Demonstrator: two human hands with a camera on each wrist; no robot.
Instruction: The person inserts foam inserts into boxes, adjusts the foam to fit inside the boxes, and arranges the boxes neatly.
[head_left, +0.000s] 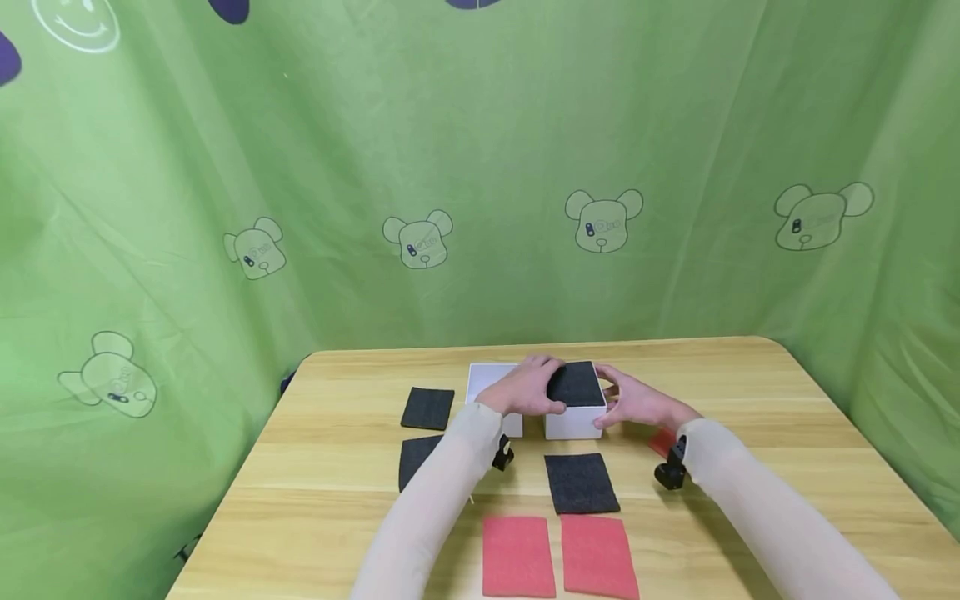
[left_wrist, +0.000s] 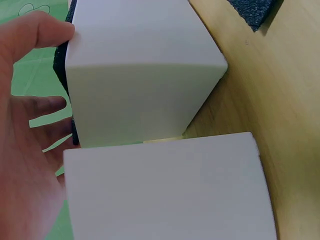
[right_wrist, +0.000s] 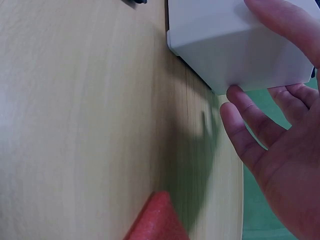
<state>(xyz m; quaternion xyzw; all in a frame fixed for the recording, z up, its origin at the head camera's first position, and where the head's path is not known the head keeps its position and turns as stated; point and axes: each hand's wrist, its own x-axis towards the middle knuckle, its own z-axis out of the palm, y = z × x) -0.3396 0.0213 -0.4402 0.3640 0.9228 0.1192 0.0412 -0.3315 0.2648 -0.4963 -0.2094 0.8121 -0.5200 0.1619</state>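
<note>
My left hand [head_left: 527, 386] reaches over the near left side of the right-hand white box [head_left: 573, 422]. Its thumb [left_wrist: 52, 31] touches the box's upper edge, beside a dark foam sheet [head_left: 576, 383] lying on top. The other fingers spread loosely by the sheet's far side. My right hand [head_left: 637, 402] holds the same box from the right, its thumb along the front and two fingertips [right_wrist: 235, 92] at the side face. A second white box [head_left: 487, 377] stands to the left, partly hidden behind my left hand and arm; its white face [left_wrist: 165, 190] fills the lower left wrist view.
Black foam sheets lie on the wooden table [head_left: 337, 500]: one at the back left [head_left: 427, 408], one partly under my left arm [head_left: 416, 458], one in front of the box [head_left: 582, 483]. Two red sheets [head_left: 517, 557] lie nearest. Another red piece [head_left: 662, 442] shows beside my right wrist.
</note>
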